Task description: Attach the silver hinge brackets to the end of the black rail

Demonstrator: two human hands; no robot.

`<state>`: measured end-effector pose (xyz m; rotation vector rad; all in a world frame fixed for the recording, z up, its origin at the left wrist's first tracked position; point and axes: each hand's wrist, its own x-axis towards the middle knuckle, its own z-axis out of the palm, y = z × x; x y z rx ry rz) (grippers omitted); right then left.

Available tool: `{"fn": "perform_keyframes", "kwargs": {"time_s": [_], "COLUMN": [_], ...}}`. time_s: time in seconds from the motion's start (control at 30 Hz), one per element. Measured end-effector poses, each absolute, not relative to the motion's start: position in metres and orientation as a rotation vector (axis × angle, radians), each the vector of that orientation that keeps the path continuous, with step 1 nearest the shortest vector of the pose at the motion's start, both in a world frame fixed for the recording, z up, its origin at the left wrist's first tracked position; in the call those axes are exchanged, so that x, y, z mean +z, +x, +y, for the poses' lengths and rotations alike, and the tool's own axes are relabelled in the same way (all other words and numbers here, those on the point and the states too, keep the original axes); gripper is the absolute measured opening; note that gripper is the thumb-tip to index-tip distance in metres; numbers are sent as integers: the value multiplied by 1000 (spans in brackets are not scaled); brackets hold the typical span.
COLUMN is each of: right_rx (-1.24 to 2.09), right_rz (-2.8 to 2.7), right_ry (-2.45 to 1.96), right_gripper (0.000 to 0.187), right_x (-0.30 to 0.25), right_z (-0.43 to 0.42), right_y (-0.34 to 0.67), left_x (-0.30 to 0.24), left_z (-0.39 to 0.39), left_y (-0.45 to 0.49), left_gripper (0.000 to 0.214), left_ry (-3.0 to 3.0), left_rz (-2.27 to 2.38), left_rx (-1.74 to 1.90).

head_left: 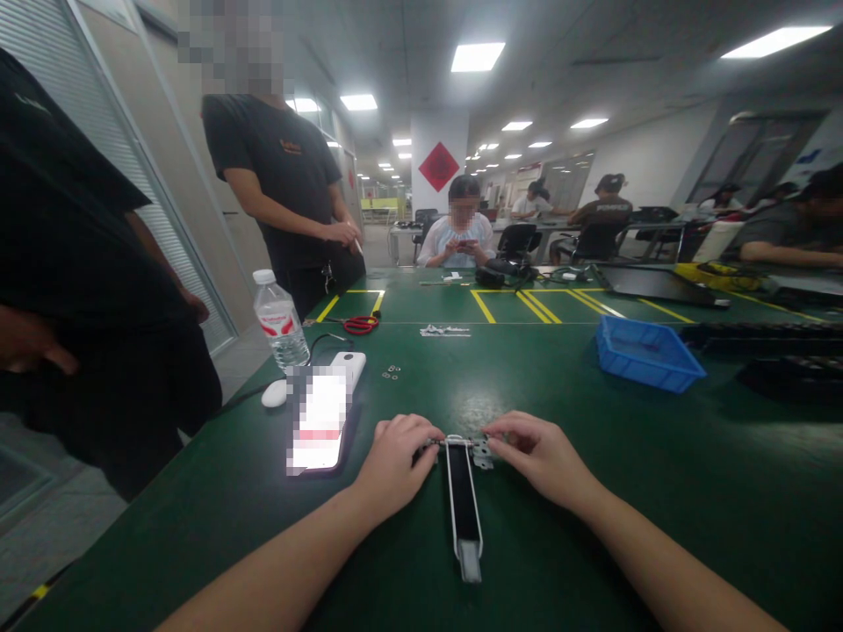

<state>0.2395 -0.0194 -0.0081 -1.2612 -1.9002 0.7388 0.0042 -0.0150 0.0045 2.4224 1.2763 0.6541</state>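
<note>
On the green table in front of me lies a long, narrow piece (464,500) with a white rim, a black middle and a grey tab at its near end. A thin metal rod crosses its far end, with a small silver metal bracket (483,454) on the right. My left hand (403,461) is closed in a pinch at the left end of the rod; its fingers partly hide the metal there. With thumb and forefinger, my right hand (541,456) pinches the outer edge of the bracket.
Left of my hands are a lit phone (320,421), a white mouse-like object (275,394) and a water bottle (282,325). Farther off lie small rings (391,373), red-handled scissors (361,325) and thin metal strips (445,332). A blue bin (649,353) stands right. People stand left.
</note>
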Motion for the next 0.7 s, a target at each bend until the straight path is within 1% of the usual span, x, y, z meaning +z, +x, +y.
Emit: {"fn": "perform_keyframes", "kwargs": {"time_s": [0.07, 0.17, 0.47, 0.7], "right_rx": [603, 539, 492, 529], "right_rz": [-2027, -2129, -2093, -2072], "right_ry": [-1296, -1319, -1347, -1361], "right_gripper": [15, 14, 13, 14], "right_x": [-5, -5, -15, -13], "right_z": [-20, -20, -19, -17], "right_y": [240, 238, 231, 229], "left_x": [3, 2, 2, 4], "left_z": [-15, -15, -14, -15], "left_y": [4, 4, 7, 6], "left_gripper": [20, 21, 20, 20], "left_ry": [2420, 2432, 2449, 2453], "left_rz": [1276, 1268, 1274, 1283], "left_rx": [665, 666, 647, 620]}}
